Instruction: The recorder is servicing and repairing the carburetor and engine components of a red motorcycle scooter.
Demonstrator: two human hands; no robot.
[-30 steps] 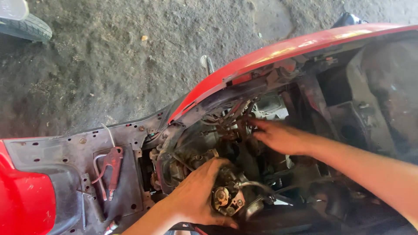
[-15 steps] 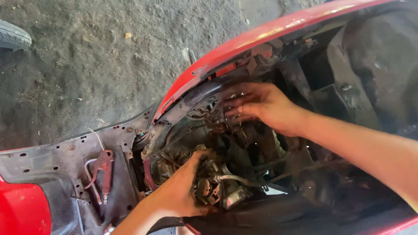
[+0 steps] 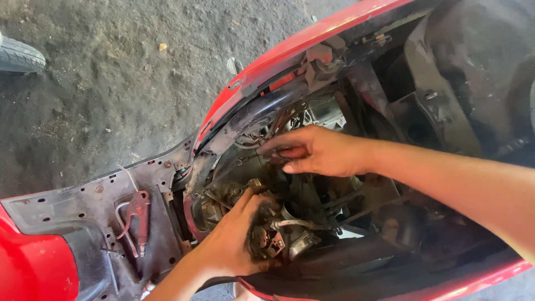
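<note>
While hoses (image 3: pixel 290 120) crowd in, left hand (image 3: pixel 234 239) grips carburetor (image 3: pixel 273 237).

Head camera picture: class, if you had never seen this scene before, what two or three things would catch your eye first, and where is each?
First, the two bare hands deep in the opened red scooter body: the left hand grips a grimy metal engine part low in the middle, and the right hand reaches among the wires above it. At lower left a red air blow gun lies on the dark floorboard, with a tyre at the top left edge.
</note>
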